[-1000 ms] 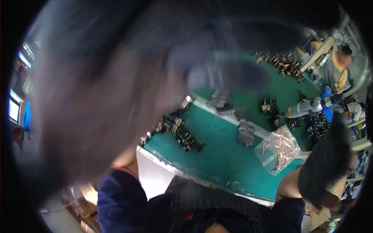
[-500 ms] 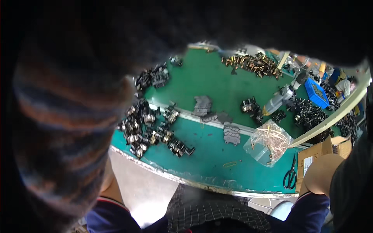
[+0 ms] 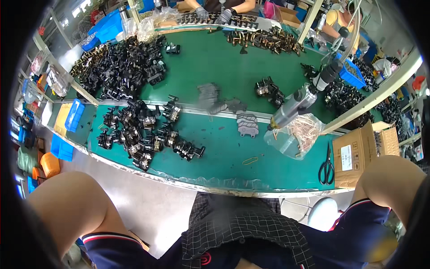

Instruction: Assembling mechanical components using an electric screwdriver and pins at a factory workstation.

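Neither of my hands shows; both bare arms are bent up, with my left arm (image 3: 71, 210) at the lower left and my right arm (image 3: 394, 179) at the lower right, each leaving at the picture's rim. On the green table before me lies a cluster of black and metal brake calipers (image 3: 134, 130). Right of them is a row of grey brake pads (image 3: 208, 96), with a few more pads (image 3: 247, 125) stacked nearer. A clear bag of copper-coloured pins (image 3: 304, 130) rests beneath a hanging power screwdriver (image 3: 293, 105). Black-handled scissors (image 3: 327, 170) lie by a cardboard box (image 3: 356, 154).
A large heap of black parts (image 3: 125, 67) covers the far left of the table. Gold-coloured bolts (image 3: 264, 40) lie along the far side. A pale post (image 3: 371, 110) slants over the right side. Across the table, a co-worker's gloved hands (image 3: 226, 15) handle parts.
A blurred, striped dark shape close to the lens, which covered the left and top, is gone. The view has shifted, and the far table and both arms now show.
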`<state>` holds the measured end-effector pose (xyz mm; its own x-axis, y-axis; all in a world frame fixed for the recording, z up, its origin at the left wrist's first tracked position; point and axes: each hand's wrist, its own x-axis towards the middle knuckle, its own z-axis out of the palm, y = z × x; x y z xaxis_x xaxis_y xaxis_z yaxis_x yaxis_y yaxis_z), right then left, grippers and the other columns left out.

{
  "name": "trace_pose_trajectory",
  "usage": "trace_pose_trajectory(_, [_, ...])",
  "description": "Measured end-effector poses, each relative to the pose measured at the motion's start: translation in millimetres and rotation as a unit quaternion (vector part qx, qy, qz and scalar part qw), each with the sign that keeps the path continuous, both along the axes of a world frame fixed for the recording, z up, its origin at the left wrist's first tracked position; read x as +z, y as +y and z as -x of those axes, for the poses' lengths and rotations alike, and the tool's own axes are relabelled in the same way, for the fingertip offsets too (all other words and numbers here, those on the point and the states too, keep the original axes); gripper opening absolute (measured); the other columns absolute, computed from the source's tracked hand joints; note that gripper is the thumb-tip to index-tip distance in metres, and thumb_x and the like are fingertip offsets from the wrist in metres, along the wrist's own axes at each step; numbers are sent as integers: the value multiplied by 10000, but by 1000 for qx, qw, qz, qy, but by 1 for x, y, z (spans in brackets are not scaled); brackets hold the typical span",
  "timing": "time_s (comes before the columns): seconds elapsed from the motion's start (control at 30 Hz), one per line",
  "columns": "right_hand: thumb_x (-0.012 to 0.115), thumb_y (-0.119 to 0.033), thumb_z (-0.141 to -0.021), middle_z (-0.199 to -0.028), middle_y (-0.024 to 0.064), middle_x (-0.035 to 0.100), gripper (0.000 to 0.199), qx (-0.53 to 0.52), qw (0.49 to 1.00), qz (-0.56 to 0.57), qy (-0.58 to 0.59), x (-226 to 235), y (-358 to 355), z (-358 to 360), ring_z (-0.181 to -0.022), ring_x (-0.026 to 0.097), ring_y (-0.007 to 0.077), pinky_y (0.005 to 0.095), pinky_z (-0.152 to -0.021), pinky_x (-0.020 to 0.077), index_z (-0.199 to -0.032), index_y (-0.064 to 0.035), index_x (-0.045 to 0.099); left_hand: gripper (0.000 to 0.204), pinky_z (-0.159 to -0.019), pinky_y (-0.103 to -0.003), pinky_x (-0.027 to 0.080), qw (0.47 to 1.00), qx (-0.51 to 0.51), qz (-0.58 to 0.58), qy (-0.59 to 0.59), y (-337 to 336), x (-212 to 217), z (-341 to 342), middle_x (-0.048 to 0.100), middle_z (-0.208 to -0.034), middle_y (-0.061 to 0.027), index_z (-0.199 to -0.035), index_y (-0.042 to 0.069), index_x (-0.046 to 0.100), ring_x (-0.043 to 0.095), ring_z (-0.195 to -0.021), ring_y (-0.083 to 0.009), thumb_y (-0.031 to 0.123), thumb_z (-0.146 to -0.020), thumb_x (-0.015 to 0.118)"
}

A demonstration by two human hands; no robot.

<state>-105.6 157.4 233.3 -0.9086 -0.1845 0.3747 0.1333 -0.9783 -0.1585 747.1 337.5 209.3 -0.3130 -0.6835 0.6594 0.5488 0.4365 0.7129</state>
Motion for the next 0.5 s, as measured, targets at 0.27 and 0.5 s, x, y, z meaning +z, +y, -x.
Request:
trace_pose_trajectory(0.27, [488,-390,-879,-1165,158,506,477,6,991,-108,79,-36,8,-5,-1061,498,320,425,-945,324,-1220,-57,479,770,-983,-469,404,997,73,-27,-19,59,-49,-125,403,-1298,-268,-1328,-41,298,447,-1194,-362,563,-851,292])
trace_pose_trajectory(0.5, [502,-359,-872,-1124,147,521,437,-18,981,-130,144,-60,-13,16,-1028,512,308,417,-914,344,-1187,-56,497,710,-977,-456,411,993,114,25,-30,-113,-64,269,429,-1276,-254,-1307,-37,330,464,-1177,-348,515,-861,309])
